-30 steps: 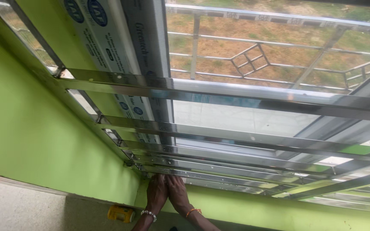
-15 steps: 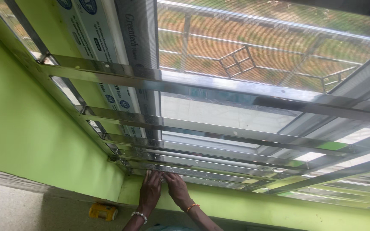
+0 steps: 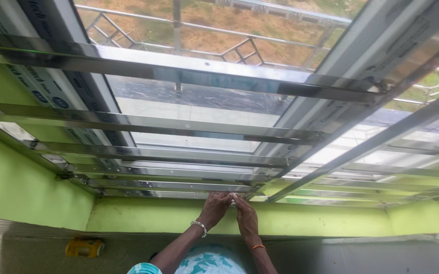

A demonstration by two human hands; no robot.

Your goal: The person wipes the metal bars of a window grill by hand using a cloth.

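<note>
Your fingers meet on the lowest bar (image 3: 179,194) of the steel window grille (image 3: 189,127). That bar is a flat, polished strip of shiny metal, running level from left to right just above the green sill wall. It sits lowest in a stack of similar mirror-bright bars, all parallel, crossed by one slanted bar on the right. It mirrors the green paint around it.

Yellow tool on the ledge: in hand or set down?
Set down. The yellow tool lies alone on the ledge; both the left hand and right hand are up at the steel grille.
</note>
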